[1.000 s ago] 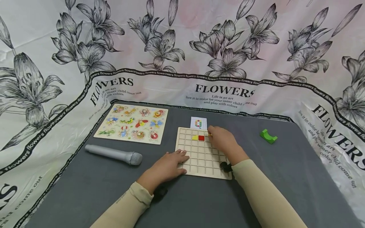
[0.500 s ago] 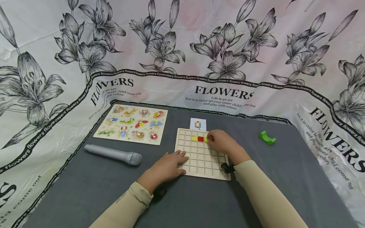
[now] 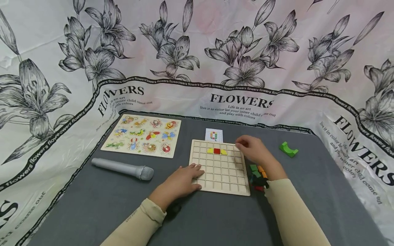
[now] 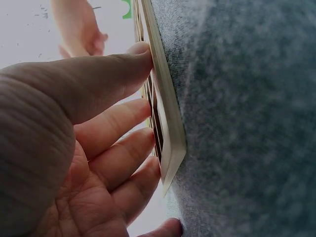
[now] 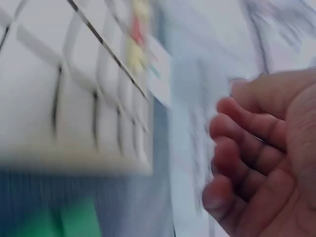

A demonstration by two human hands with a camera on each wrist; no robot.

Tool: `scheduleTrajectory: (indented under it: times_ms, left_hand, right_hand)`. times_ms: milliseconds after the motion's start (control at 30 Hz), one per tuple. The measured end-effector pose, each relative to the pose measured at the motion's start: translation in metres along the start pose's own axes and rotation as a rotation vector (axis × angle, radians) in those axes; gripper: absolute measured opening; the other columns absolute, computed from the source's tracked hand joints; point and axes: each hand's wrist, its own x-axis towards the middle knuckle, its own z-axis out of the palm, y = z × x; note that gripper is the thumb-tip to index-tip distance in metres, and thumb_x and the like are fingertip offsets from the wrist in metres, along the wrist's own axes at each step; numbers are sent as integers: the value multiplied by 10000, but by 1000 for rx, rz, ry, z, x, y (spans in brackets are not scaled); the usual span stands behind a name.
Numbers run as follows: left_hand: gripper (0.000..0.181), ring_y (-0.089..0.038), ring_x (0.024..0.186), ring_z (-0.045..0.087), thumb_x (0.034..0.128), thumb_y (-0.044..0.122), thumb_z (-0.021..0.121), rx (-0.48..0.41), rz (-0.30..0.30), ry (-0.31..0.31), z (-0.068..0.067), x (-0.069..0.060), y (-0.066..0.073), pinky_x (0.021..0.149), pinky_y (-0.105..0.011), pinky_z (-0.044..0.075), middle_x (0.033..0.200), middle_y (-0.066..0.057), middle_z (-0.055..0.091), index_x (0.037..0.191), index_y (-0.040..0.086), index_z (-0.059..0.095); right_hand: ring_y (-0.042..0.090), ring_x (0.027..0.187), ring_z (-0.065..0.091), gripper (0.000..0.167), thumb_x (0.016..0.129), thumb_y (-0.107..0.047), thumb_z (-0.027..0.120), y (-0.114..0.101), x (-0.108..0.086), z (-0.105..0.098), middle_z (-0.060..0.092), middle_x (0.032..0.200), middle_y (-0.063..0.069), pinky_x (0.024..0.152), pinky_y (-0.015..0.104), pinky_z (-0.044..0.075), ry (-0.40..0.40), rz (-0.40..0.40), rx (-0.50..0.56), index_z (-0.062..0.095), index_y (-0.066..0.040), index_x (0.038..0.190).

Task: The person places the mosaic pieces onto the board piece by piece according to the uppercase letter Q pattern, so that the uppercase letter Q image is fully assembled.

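A wooden grid board [image 3: 220, 172] lies flat on the table. In one of its upper rows a red square tile [image 3: 217, 151] sits between two yellow tiles [image 3: 224, 152], the left one with a slanted side. My left hand [image 3: 178, 182] rests on the board's left edge, fingertips and thumb on its surface in the left wrist view. Over the upper right corner hovers my right hand [image 3: 253, 150], its fingers loosely curled with nothing visible between them in the right wrist view. A white pattern card [image 3: 213, 135] with a coloured letter-like figure lies behind the board.
Green, orange and red blocks [image 3: 255, 171] lie right of the board, partly hidden by my right wrist. A green arch block [image 3: 288, 149] lies farther right. An insect puzzle board [image 3: 143, 135] and a grey microphone [image 3: 123, 167] are on the left. A flower-printed cloth [image 3: 172, 95] stands behind.
My right hand has let go of the second yellow tile, now beside the red one, and moved right, uncovering the loose blocks. My left hand has stayed on the board.
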Motion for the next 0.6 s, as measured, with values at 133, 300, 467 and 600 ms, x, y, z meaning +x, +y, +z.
scheduleTrajectory:
  times_ms: [133, 300, 467, 600]
  left_hand:
    - [599, -308, 1637, 384, 1016, 258, 795, -11, -2, 5, 3, -1, 0, 1342, -651, 269, 1710, -85, 483, 1573, 136, 612]
    - [599, -317, 1638, 381, 1008, 240, 806, -33, -16, 22, 0, -3, -3, 1343, -659, 258, 1707, -88, 485, 1566, 130, 618]
    - [593, -329, 1638, 380, 1005, 220, 808, -50, -10, 22, 0, -3, -3, 1340, -668, 254, 1703, -103, 489, 1558, 114, 623]
    - [594, -324, 1641, 374, 1004, 214, 810, -67, 1, 13, 5, 0, 0, 1342, -668, 247, 1704, -96, 488, 1559, 113, 622]
  right_hand:
    - [324, 1018, 680, 311, 1129, -244, 611, 40, -39, -22, 729, 1207, 208, 827, 470, 585, 105, 87, 8, 702, -4, 1303]
    - [212, 914, 663, 221, 1087, -179, 688, 70, -68, -21, 745, 1119, 137, 764, 370, 570, 19, 70, -27, 760, -34, 1238]
    - [193, 899, 572, 254, 1051, -135, 735, 71, -75, -15, 708, 1206, 150, 765, 374, 514, 31, -15, -46, 778, -40, 1282]
    - [186, 884, 530, 311, 1050, -140, 735, 66, -76, -15, 684, 1231, 157, 747, 358, 473, 7, -38, -43, 761, -30, 1340]
